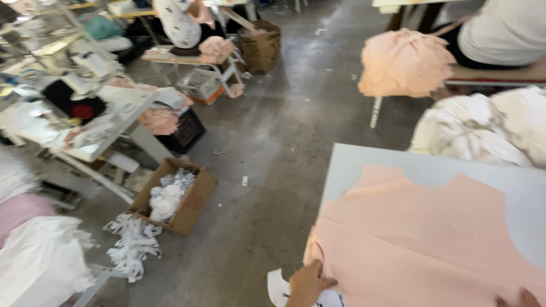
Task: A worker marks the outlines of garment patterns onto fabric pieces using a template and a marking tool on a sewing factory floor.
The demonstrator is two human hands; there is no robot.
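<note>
Your left hand (307,284), at the bottom centre of the frame, presses flat on the near edge of the peach fabric panel (421,239) spread over the grey table (364,156), pinning it smooth; your right hand (526,298), bottom right, barely shows, so I cannot tell its grip

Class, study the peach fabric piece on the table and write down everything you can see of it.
The peach fabric piece is a cut garment panel of soft, matte knit-looking cloth with curved cut-outs along its far edge. It lies flat on the pale table, its near corner hanging over the table's edge. The left hand presses on its near-left corner; the right hand, barely in view, touches its near-right edge. A faint fold line crosses it.
</note>
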